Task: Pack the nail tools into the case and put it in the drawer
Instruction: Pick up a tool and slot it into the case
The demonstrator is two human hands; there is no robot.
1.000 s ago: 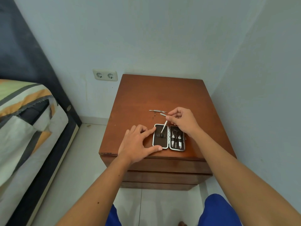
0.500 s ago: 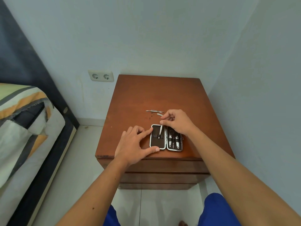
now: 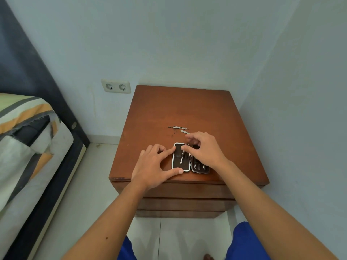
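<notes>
A small dark case (image 3: 178,165) with a white rim lies open near the front edge of a brown wooden nightstand (image 3: 187,111). My left hand (image 3: 153,167) steadies the case's left half, index finger and thumb straight against its rim. My right hand (image 3: 205,150) hovers over the hinge and pinches the top end of a thin silver tool (image 3: 182,156), whose lower part lies in the left half. The right half holds several metal tools (image 3: 200,167), partly hidden by my right hand. Two loose silver tools (image 3: 177,127) (image 3: 185,131) lie on the wood behind the case.
The nightstand's drawer fronts (image 3: 185,194) face me, shut. A wall stands close on the right, and a double wall socket (image 3: 116,86) sits at the back left. A bed with a striped cover (image 3: 24,139) is to the left. White floor tiles lie below.
My right hand has brought the thin tool down from above the nightstand into the case's left half. My left hand has stayed on the case's left rim.
</notes>
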